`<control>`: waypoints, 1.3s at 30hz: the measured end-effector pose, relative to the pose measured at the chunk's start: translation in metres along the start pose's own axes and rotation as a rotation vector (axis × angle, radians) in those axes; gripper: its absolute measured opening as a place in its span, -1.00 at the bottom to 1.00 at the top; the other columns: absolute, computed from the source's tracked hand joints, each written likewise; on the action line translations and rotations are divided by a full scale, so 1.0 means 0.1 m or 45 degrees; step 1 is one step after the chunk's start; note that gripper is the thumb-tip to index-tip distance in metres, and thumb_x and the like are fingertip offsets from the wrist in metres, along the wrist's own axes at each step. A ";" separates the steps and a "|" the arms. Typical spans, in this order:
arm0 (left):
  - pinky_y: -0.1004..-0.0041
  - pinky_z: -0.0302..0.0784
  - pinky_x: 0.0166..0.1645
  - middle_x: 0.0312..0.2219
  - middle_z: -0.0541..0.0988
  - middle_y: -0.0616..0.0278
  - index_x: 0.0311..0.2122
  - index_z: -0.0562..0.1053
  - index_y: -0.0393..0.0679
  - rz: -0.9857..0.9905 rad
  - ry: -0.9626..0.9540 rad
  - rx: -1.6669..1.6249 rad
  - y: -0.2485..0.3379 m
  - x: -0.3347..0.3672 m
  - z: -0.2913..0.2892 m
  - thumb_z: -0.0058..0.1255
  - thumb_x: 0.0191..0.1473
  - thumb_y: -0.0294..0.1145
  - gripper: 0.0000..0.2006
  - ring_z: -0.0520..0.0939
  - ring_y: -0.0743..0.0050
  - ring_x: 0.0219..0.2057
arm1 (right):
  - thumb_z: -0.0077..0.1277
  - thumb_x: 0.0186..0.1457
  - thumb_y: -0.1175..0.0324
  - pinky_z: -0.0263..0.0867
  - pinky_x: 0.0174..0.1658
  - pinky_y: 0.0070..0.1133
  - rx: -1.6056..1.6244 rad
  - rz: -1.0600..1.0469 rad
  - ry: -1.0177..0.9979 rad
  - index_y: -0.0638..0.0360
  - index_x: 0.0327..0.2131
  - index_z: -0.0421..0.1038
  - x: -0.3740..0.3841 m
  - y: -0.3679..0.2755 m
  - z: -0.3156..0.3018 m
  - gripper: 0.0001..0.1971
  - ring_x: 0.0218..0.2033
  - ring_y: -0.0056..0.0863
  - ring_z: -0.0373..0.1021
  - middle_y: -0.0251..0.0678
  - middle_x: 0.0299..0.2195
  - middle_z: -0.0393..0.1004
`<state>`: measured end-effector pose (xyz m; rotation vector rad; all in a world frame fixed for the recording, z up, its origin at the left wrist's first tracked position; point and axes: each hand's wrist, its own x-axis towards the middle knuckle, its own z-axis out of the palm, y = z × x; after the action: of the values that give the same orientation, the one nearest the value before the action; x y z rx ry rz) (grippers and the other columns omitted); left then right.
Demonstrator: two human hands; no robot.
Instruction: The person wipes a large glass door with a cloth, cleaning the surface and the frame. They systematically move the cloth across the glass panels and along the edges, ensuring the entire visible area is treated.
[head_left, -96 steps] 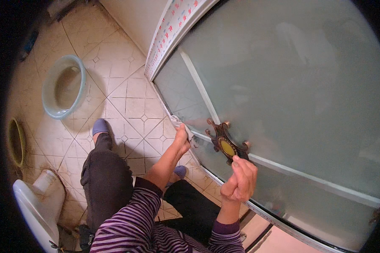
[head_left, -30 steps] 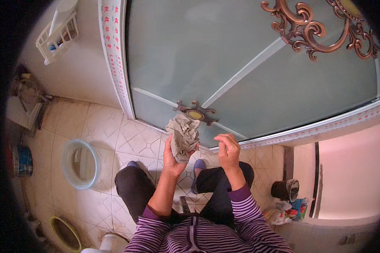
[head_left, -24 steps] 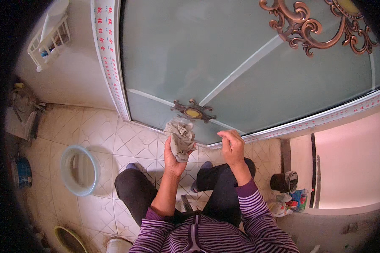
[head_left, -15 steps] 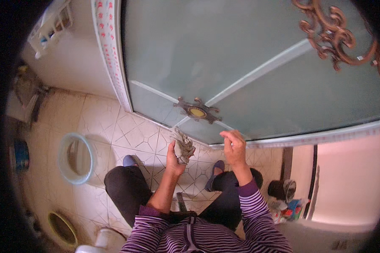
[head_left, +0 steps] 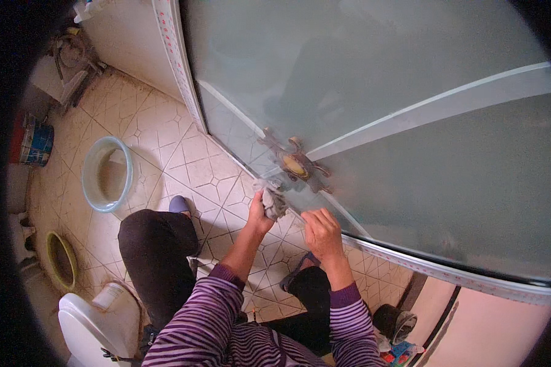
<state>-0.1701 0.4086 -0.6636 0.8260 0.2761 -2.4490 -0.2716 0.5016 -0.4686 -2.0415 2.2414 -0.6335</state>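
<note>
My left hand (head_left: 261,217) is closed around a crumpled grey rag (head_left: 275,205), held just short of the lower edge of a frosted glass door (head_left: 404,153). Close to its right, my right hand (head_left: 323,232) has its fingers curled in; whatever they may hold is hidden. Above the rag, a bronze-coloured ornament (head_left: 295,165) with a yellow oval centre sits on the glass, where pale strips meet. Reddish marks run along the door's white frame (head_left: 183,67).
A pale blue basin (head_left: 128,177) with cloudy liquid stands on the tiled floor (head_left: 165,131) to the left. Nearer are a yellow-green basin (head_left: 73,269) and a white toilet (head_left: 82,321). A blue-and-red bucket (head_left: 37,144) stands far left. Bagged items (head_left: 404,352) lie at lower right.
The view has swung, so the door sits lower at right and the toilet shows more. My right hand has come nearer the rag, its fingers more curled. The rag stays in my left hand.
</note>
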 end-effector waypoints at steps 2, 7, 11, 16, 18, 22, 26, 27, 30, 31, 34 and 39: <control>0.14 0.42 0.05 -0.06 0.47 0.15 0.07 0.29 -0.14 0.105 -0.035 -0.084 -0.01 0.27 -0.07 -0.46 0.27 -0.01 -0.52 0.49 0.17 -0.06 | 0.02 -0.11 0.54 0.35 -0.26 -0.40 -0.020 -0.022 -0.004 0.27 -0.39 0.46 -0.05 -0.01 -0.10 -0.86 -0.35 -0.26 0.40 -0.25 -0.43 0.47; 0.11 0.35 0.13 0.01 0.41 0.13 0.08 0.28 -0.10 0.322 -0.002 -0.120 -0.15 0.53 0.29 -0.63 0.30 0.04 -0.47 0.42 0.14 0.04 | 0.01 -0.13 0.55 0.35 -0.27 -0.41 -0.028 0.054 0.075 0.26 -0.39 0.45 -0.17 0.06 -0.27 -0.85 -0.35 -0.26 0.39 -0.24 -0.44 0.45; 0.15 0.40 0.06 -0.05 0.44 0.17 0.01 0.33 -0.07 0.341 -0.066 -0.078 -0.21 0.35 0.48 -0.63 0.30 0.04 -0.48 0.44 0.16 -0.02 | 0.01 -0.15 0.56 0.35 -0.30 -0.42 -0.011 -0.010 0.136 0.27 -0.39 0.44 -0.14 0.06 -0.30 -0.85 -0.36 -0.24 0.39 -0.23 -0.43 0.46; 0.23 0.39 0.04 -0.11 0.45 0.23 0.00 0.30 -0.07 0.328 -0.031 0.034 -0.46 -0.32 1.22 -0.59 0.29 0.09 -0.49 0.46 0.27 -0.09 | 0.01 -0.15 0.58 0.38 -0.31 -0.42 0.023 -0.071 0.420 0.29 -0.39 0.45 -0.16 0.04 -0.48 -0.84 -0.38 -0.21 0.42 -0.20 -0.40 0.48; 0.28 0.37 0.04 -0.14 0.45 0.31 -0.01 0.31 -0.03 0.321 -0.100 0.096 -0.53 -0.48 1.28 -0.50 0.30 0.03 -0.57 0.45 0.33 -0.12 | 0.00 -0.14 0.58 0.38 -0.31 -0.41 0.031 -0.094 0.475 0.30 -0.39 0.46 -0.18 0.02 -0.51 -0.85 -0.38 -0.20 0.43 -0.18 -0.40 0.49; 0.28 0.37 -0.01 -0.13 0.40 0.34 0.01 0.26 -0.02 0.413 0.070 0.058 -0.68 -0.68 1.69 -0.46 0.30 0.04 -0.59 0.44 0.37 -0.11 | -0.03 -0.12 0.60 0.39 -0.34 -0.40 0.016 -0.143 0.574 0.32 -0.40 0.47 -0.16 0.03 -0.58 -0.85 -0.41 -0.19 0.44 -0.14 -0.39 0.50; 0.26 0.37 0.01 -0.14 0.43 0.26 -0.05 0.29 -0.04 0.494 0.115 0.185 -0.60 -0.44 1.48 -0.48 0.29 0.08 -0.56 0.44 0.30 -0.10 | -0.05 -0.08 0.58 0.39 -0.35 -0.40 -0.031 -0.122 0.586 0.33 -0.39 0.47 -0.18 -0.01 -0.69 -0.86 -0.43 -0.19 0.44 -0.15 -0.39 0.50; 0.22 0.37 0.00 -0.18 0.46 0.22 -0.11 0.31 -0.05 0.517 -0.139 0.185 -0.50 -0.28 1.31 -0.51 0.28 0.10 -0.54 0.45 0.25 -0.12 | -0.06 -0.07 0.58 0.39 -0.35 -0.40 -0.057 -0.106 0.580 0.32 -0.39 0.47 -0.20 -0.01 -0.71 -0.87 -0.43 -0.19 0.44 -0.15 -0.39 0.50; 0.18 0.36 0.03 -0.17 0.47 0.18 -0.13 0.33 -0.07 0.455 0.229 -0.056 -0.49 0.16 0.97 -0.51 0.27 0.13 -0.51 0.46 0.18 -0.12 | -0.10 -0.04 0.57 0.39 -0.35 -0.41 -0.070 -0.103 0.577 0.32 -0.40 0.47 -0.18 -0.04 -0.72 -0.86 -0.42 -0.20 0.44 -0.15 -0.40 0.50; 0.12 0.36 0.05 -0.12 0.47 0.11 -0.12 0.34 -0.12 0.532 0.287 -0.031 -0.54 0.25 0.89 -0.50 0.28 0.09 -0.51 0.46 0.13 -0.09 | -0.10 -0.04 0.58 0.40 -0.36 -0.42 -0.085 -0.086 0.573 0.32 -0.40 0.47 -0.20 -0.04 -0.74 -0.85 -0.42 -0.21 0.44 -0.15 -0.40 0.50; 0.07 0.45 0.01 -0.08 0.43 -0.01 0.05 0.24 -0.18 0.228 0.076 -0.014 -0.40 0.57 0.44 -0.64 0.27 0.12 -0.41 0.46 0.00 -0.05 | -0.11 -0.04 0.58 0.39 -0.36 -0.42 -0.090 -0.068 0.556 0.32 -0.40 0.47 -0.22 -0.05 -0.74 -0.85 -0.43 -0.21 0.45 -0.15 -0.39 0.51; 0.07 0.52 -0.11 -0.12 0.48 -0.06 -0.02 0.31 -0.30 0.243 0.178 -0.150 -0.49 0.80 0.14 -0.55 0.26 -0.01 -0.45 0.52 -0.03 -0.16 | -0.10 -0.06 0.59 0.39 -0.35 -0.41 -0.063 -0.051 0.531 0.30 -0.38 0.48 -0.24 -0.09 -0.76 -0.84 -0.42 -0.21 0.45 -0.17 -0.39 0.51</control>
<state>-0.2577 0.4108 -0.7008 0.9287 0.3712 -2.1809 -0.2831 0.5450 -0.4019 -2.1456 2.4484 -1.1090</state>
